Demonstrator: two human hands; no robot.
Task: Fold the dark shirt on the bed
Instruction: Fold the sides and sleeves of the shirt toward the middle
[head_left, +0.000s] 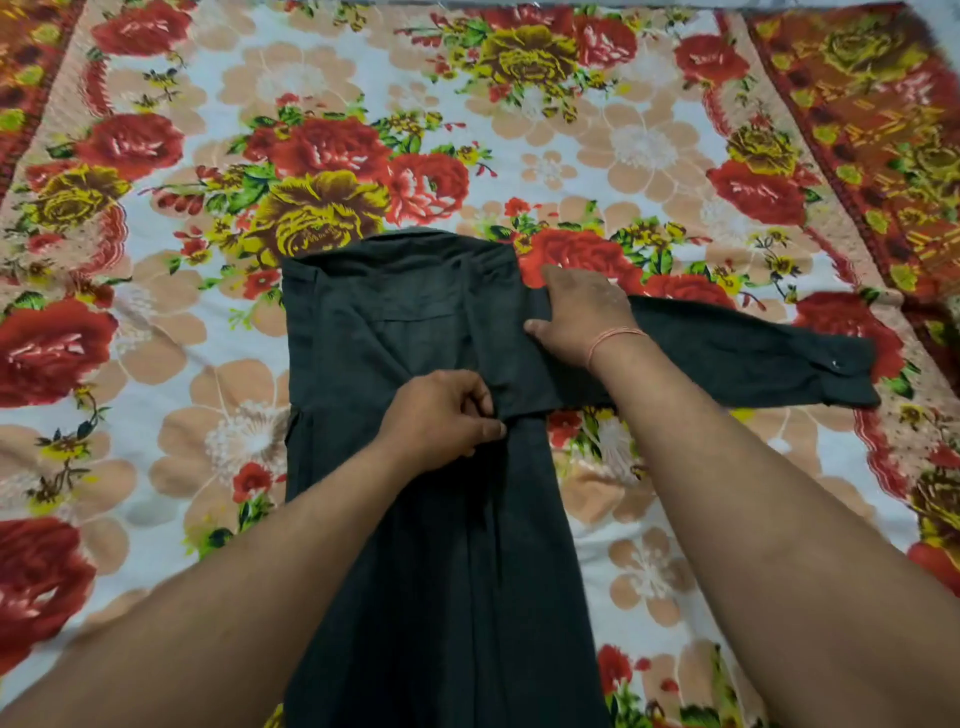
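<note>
Fingers on my left hand are curled and pinch the shirt where the sleeve meets the body. My right hand rests on the sleeve just up and right of them, thumb out. Its fingers bend down into the cloth, and I cannot tell if they grip.

The shirt lies on the bed, its body running long from far to near under both hands. The sleeve lies the other way, straight out to the right of my fingers. The cuff is its end, well apart from both hands, and my right hand is nearer to it.

I think the sleeve must fold over the body next, so the cuff has to swing left.
</note>
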